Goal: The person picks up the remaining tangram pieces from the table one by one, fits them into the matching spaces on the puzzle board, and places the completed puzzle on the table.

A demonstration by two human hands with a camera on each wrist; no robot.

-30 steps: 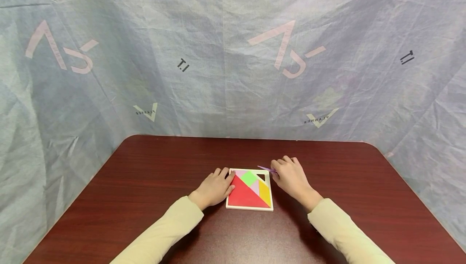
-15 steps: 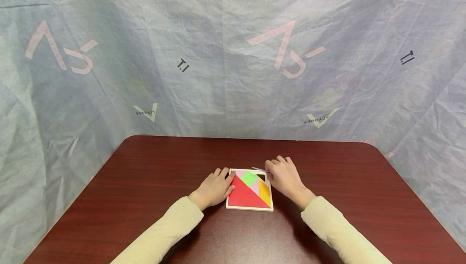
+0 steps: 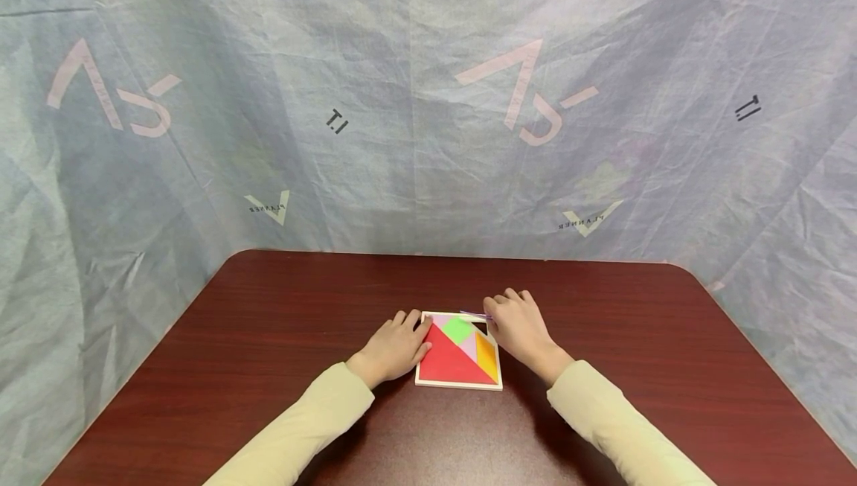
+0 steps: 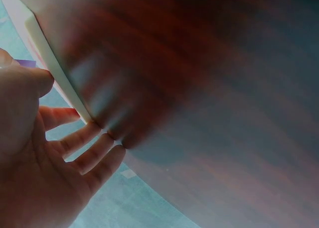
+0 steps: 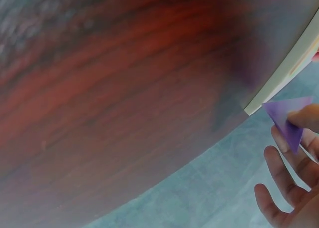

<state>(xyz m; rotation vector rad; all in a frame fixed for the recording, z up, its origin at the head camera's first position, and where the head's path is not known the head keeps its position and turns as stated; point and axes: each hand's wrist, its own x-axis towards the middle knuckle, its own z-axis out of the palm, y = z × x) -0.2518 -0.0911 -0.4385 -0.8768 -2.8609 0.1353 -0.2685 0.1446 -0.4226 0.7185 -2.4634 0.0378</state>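
A white square puzzle tray (image 3: 458, 382) lies on the dark red table, filled with a red triangle (image 3: 450, 359), a green square (image 3: 458, 329), pink pieces and an orange piece (image 3: 487, 354). A small dark gap shows at its far right corner. My left hand (image 3: 395, 347) rests with straight fingers against the tray's left edge (image 4: 55, 71). My right hand (image 3: 512, 326) pinches a thin purple triangle (image 5: 286, 119) over the tray's far right corner; its tip (image 3: 472, 315) pokes out left of the fingers.
The table (image 3: 281, 337) has rounded far corners and is ringed by a wrinkled grey-blue cloth backdrop (image 3: 415, 99) with printed marks. Both arms wear pale yellow sleeves (image 3: 301, 426).
My right hand has carried the purple triangle leftward, from beside the tray to over its far right corner. The left hand and tray have not moved.
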